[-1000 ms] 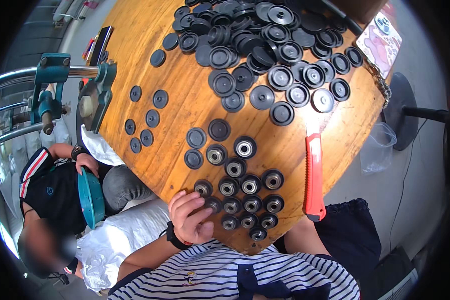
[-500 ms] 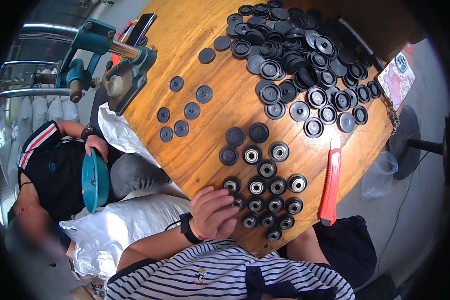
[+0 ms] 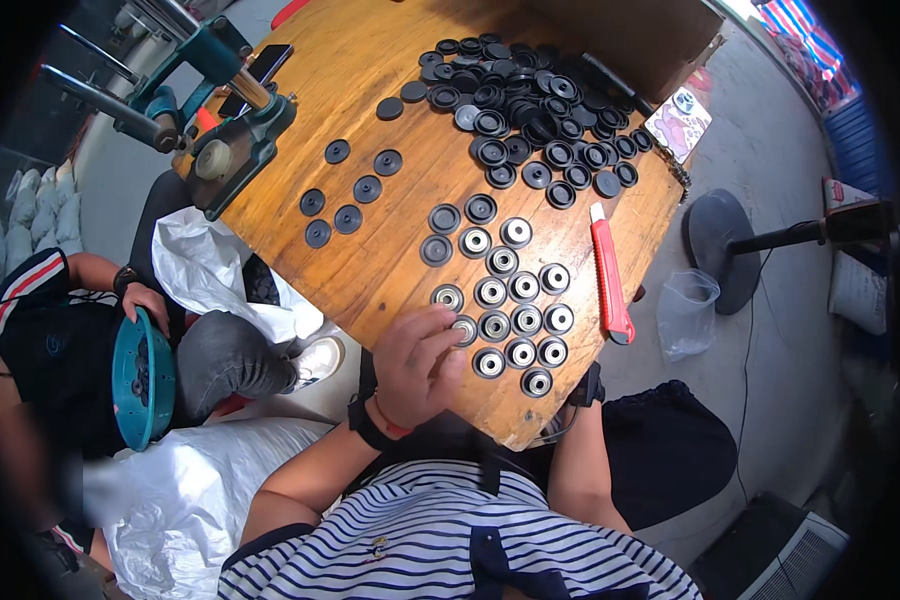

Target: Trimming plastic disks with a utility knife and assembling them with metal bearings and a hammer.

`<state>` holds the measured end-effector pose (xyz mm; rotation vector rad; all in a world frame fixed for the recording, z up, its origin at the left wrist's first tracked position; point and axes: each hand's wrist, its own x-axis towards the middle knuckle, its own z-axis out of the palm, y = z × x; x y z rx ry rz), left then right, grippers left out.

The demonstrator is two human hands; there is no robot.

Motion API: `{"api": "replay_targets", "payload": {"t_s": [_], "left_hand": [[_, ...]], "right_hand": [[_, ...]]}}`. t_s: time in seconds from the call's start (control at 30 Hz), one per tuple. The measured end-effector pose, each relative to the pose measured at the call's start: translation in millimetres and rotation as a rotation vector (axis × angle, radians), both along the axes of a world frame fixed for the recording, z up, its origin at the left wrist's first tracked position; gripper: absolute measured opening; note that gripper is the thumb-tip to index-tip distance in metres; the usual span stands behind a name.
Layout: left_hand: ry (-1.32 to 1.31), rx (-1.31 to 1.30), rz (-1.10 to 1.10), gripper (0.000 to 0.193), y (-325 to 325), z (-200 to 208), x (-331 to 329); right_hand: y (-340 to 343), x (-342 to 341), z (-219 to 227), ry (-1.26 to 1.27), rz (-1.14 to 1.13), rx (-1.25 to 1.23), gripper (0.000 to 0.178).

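My left hand [image 3: 415, 365] is at the near left edge of the wooden table, its fingers stretched out. The fingertips touch a black plastic wheel with a metal bearing in its centre [image 3: 463, 331]. Several more such wheels [image 3: 524, 287] stand in loose rows to the right of it. Plain black round caps [image 3: 444, 218] lie just beyond these rows. My right forearm [image 3: 580, 455] reaches up to the table's near right edge, with a dark band at the wrist. The table edge hides the right hand's fingers.
A big pile of black caps [image 3: 540, 120] covers the table's far side. A red utility knife [image 3: 610, 275] lies at the right, its blade end pointing away. A green clamp-like metal machine [image 3: 225, 150] stands far left. A person there holds a teal basin [image 3: 143, 380].
The whole view has shifted, so the table sits higher in the picture. My left fingertips stay at the same wheel on the left of the rows. More of my right forearm shows.
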<state>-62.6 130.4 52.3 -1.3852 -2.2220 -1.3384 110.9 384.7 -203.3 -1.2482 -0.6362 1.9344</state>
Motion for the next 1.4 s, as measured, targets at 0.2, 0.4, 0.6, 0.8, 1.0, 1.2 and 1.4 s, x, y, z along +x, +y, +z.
{"api": "replay_targets", "payload": {"t_s": [0.2,0.4,0.6,0.8,1.0,1.2,1.4], "left_hand": [[-1.162,0.272,-0.392,0.031,-9.5,25.0,26.4],[-2.366,0.615,-0.868,0.043,20.4,26.6,43.5],[-2.28,0.679,-0.623,0.037,2.1,29.8,26.3],[-2.143,0.62,-0.526,0.03,-8.8,27.7,18.4],[-1.743,0.255,-0.342,0.024,-15.0,25.0,-3.1],[-1.709,0.381,-0.325,0.033,-14.2,24.0,-25.2],[-1.665,0.915,-0.387,0.044,-8.5,-1.8,-41.5]], "right_hand": [[2.9,5.6,246.4,-0.239,-0.079,0.583,0.023],[-112.7,-50.7,349.0,-0.275,0.96,1.367,0.019],[-131.9,-80.8,325.9,-0.374,0.814,1.724,0.028],[-121.4,-90.8,328.4,-0.368,0.955,1.616,0.026],[-108.9,-104.3,346.7,-0.443,1.276,1.729,0.035],[-103.2,-142.7,347.2,-0.47,1.252,1.939,0.037],[-55.6,-187.2,319.2,-0.668,1.054,1.678,0.019]]}}
